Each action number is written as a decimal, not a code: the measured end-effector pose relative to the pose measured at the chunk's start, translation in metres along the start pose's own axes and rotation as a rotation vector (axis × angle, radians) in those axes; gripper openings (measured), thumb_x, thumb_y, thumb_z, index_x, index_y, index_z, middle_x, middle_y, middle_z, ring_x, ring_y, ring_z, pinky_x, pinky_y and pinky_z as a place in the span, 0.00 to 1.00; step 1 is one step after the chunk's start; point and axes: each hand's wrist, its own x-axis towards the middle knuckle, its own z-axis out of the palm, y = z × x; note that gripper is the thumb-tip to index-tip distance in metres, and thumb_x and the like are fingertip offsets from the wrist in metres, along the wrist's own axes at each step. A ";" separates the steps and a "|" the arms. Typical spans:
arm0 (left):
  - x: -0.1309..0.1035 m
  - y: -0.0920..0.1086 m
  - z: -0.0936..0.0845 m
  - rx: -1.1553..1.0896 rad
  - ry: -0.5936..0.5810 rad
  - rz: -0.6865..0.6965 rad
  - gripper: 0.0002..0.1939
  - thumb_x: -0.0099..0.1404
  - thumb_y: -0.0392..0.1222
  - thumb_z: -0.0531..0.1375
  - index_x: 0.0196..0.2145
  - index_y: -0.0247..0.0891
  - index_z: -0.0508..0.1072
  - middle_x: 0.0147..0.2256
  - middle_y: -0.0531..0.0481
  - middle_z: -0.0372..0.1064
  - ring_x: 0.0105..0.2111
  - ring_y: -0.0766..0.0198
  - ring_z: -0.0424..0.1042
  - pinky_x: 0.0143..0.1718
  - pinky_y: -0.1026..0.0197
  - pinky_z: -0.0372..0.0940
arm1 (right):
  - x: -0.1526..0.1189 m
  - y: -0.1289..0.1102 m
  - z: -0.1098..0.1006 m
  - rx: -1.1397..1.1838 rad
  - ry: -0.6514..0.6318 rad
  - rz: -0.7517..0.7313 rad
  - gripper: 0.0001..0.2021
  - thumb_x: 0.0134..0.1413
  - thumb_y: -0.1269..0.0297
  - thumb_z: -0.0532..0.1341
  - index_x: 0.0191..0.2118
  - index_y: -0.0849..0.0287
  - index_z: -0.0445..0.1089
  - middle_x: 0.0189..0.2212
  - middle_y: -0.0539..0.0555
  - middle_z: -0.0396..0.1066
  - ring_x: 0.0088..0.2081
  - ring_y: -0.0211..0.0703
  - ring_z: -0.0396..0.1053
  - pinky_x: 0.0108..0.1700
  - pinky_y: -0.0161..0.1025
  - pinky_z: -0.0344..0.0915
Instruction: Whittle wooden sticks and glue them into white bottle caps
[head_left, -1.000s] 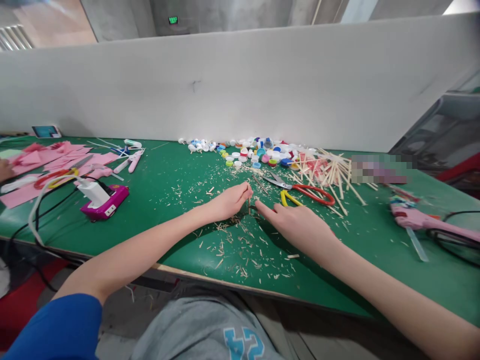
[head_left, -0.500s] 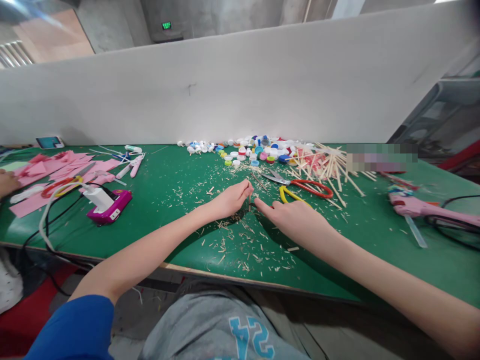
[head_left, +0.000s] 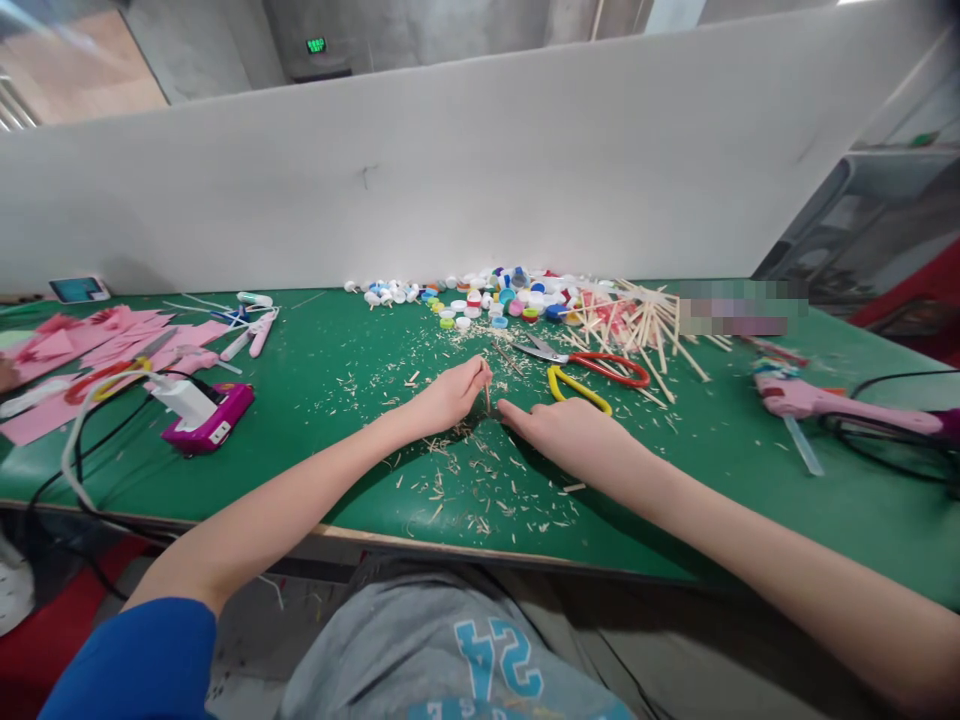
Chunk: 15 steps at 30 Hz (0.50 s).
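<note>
My left hand [head_left: 456,394] is closed in a pinch above the middle of the green table. From its fingertips a short thin wooden stick [head_left: 488,398] points downward. My right hand [head_left: 561,432] is just to the right, fingers curled under and the index finger stretched toward the stick's lower end. Whatever lies under those curled fingers is hidden. Pale wood shavings [head_left: 480,490] are scattered around and below both hands. Beyond my right hand lies a pair of scissors with one red handle [head_left: 611,368] and one yellow handle [head_left: 579,388], its blades apart.
Bottle caps [head_left: 495,300] and wooden sticks [head_left: 660,325] are heaped along the white partition [head_left: 420,180]. Pink paper [head_left: 105,340] and a purple power strip [head_left: 214,420] with cables lie left. At right is a pink glue gun [head_left: 847,402]. Part of another person's hand shows at far left.
My view has turned slightly to the right, so everything appears shifted left. Both hands keep nearly the same place at the stick, with only small finger movement.
</note>
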 end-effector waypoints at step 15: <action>-0.001 -0.004 -0.003 0.006 -0.016 -0.020 0.16 0.73 0.50 0.40 0.35 0.40 0.58 0.31 0.52 0.63 0.32 0.64 0.63 0.39 0.59 0.59 | 0.002 0.004 0.020 0.082 0.123 0.017 0.15 0.68 0.64 0.44 0.47 0.58 0.66 0.23 0.50 0.69 0.20 0.36 0.62 0.25 0.39 0.37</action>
